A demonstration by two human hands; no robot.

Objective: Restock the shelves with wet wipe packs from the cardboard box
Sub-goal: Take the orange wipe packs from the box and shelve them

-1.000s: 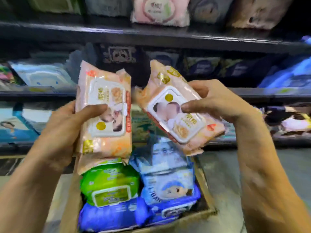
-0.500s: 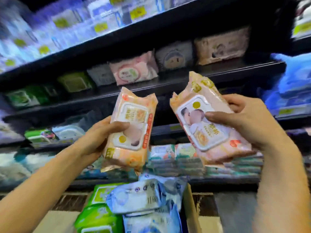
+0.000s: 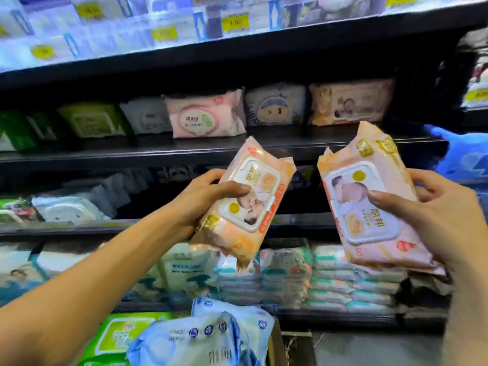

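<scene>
L hand (image 3: 203,204) & R hand (image 3: 443,220) each hold up a peach wipe pack before the shelves (image 3: 237,151).
Left pack (image 3: 250,207): thumb pressed on front lid, fingers curled behind its left edge, top tilted right. Right pack (image 3: 369,207): thumb on lid, fingers curled behind right edge, top tilted left. Packs apart, above the cardboard box (image 3: 274,347).

"LIBANG" runs up the left edge of the white-and-blue pack (image 3: 276,107) on the shelf (image 3: 158,154). The brand 丽邦 stands on the lid of the peach pack (image 3: 369,220) gripped by the right hand (image 3: 446,223), and also on the second peach pack (image 3: 245,207) in the left hand (image 3: 203,199). The blue pack (image 3: 232,311) at the bottom carries "80" in small badges. A yellow price tag (image 3: 235,22) above seems to read 1.5; the other tags are blurred
</scene>
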